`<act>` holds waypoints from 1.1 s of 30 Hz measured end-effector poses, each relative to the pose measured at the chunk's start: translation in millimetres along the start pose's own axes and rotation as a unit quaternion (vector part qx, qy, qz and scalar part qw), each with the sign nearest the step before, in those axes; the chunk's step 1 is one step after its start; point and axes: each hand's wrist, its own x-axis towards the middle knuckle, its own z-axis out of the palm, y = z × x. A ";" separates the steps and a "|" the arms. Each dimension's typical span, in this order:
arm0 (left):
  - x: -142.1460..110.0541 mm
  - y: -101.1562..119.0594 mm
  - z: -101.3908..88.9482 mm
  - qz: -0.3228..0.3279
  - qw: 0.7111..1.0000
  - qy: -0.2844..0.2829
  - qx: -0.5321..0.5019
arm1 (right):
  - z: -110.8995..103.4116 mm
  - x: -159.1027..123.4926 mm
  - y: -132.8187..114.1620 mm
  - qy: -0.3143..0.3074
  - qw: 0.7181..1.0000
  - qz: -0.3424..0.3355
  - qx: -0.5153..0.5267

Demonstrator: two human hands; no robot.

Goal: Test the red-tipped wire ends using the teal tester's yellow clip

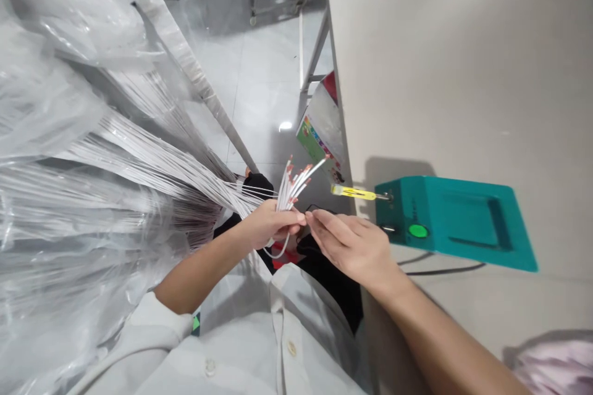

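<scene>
White wires point(185, 166) are lying in a long bunch on the left, next to shiny clear plastic point(60, 18), and they are reaching across into the left hand point(271, 222). That hand is holding them tight, with its fingers curling round the bunch. Bare copper ends point(303, 171) are sticking out past the thumb, and one wire is looping down under the hand. Far off, a metal cart point(257, 9) is standing on the floor point(222, 62). A bright printed bag point(319, 126) is sitting down beside the table point(445, 74). The right hand point(352, 244) is pointing its fingers left, close together, and their tips are touching or almost touching the left thumb. I can't tell if they are pinching anything. Farther right, a yellow stick point(354, 192) is poking out from a green box point(477, 197) with a bright button point(418, 231). Pink cloth point(556, 364) is lying at the near right.
</scene>
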 end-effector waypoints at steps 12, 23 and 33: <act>-8.9 -0.8 6.9 0.182 0.958 0.139 0.173 | -10.6 15.5 -1.6 0.142 0.914 0.257 0.282; -9.5 0.2 2.2 0.210 0.949 0.032 0.232 | -13.2 17.1 8.1 -0.034 0.822 0.250 0.511; 1.0 -24.7 5.9 0.195 0.980 0.035 0.029 | 2.3 24.1 -20.6 0.059 0.611 0.418 0.670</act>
